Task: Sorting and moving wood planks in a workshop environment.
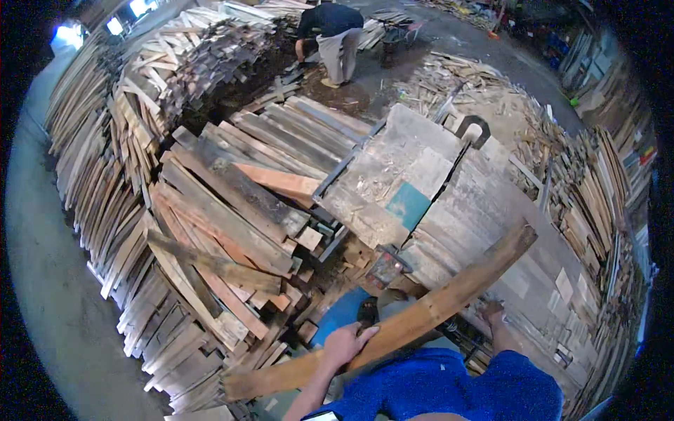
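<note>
A long wooden plank [421,316] lies slantwise in front of my body, its far end over the worktable and its near end out to the left. My left hand [344,344] is closed on the plank left of its middle, thumb on top. Beside the plank's right part, my right hand [493,310] rests on the near edge of the worktable [484,203], fingers apart and holding nothing that I can see. The worktable has a worn wooden top, a long dark slot, a teal patch [408,205] and a dark curved piece [473,130] standing at the slot's far end.
Stacked boards [232,203] fill the left side close to the table, with a shorter board [214,263] across them. Behind, a person [337,42] bends by a large timber pile [203,56]. Scrap wood [484,91] heaps beyond the table; more planks [597,182] line the right.
</note>
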### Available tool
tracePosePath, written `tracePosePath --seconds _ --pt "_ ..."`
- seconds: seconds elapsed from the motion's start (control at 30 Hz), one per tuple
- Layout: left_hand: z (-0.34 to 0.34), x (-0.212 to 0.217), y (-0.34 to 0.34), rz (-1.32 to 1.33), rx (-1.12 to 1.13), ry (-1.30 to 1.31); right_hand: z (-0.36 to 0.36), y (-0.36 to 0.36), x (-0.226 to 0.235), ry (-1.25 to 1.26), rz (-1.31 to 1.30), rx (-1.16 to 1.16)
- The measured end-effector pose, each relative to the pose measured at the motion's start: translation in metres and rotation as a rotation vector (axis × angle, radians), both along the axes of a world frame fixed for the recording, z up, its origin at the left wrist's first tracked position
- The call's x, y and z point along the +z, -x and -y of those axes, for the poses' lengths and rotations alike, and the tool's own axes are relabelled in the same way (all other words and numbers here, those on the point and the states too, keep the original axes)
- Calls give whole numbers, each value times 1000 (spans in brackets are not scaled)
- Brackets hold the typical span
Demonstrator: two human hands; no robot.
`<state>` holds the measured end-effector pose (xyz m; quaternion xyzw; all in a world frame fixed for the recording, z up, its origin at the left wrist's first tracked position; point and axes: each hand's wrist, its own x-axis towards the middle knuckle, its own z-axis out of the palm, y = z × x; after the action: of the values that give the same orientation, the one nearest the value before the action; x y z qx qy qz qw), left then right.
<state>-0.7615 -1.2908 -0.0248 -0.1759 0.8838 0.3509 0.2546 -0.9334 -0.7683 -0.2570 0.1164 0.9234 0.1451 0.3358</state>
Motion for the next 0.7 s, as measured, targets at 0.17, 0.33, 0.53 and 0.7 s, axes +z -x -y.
tracePosePath --seconds 0.17,0.33,0.53,0.7 --pt "-8 -15 -11 -22 -19 -18 -44 -13 -46 45 -233 261" --pt "2 -32 -18 14 -22 -46 -44 -20 -76 39 -385 435" --pt "7 2 2 -30 -71 -54 -57 -15 -48 16 -206 160" --pt "18 0 2 29 -80 57 56 -15 31 238 -127 -59"
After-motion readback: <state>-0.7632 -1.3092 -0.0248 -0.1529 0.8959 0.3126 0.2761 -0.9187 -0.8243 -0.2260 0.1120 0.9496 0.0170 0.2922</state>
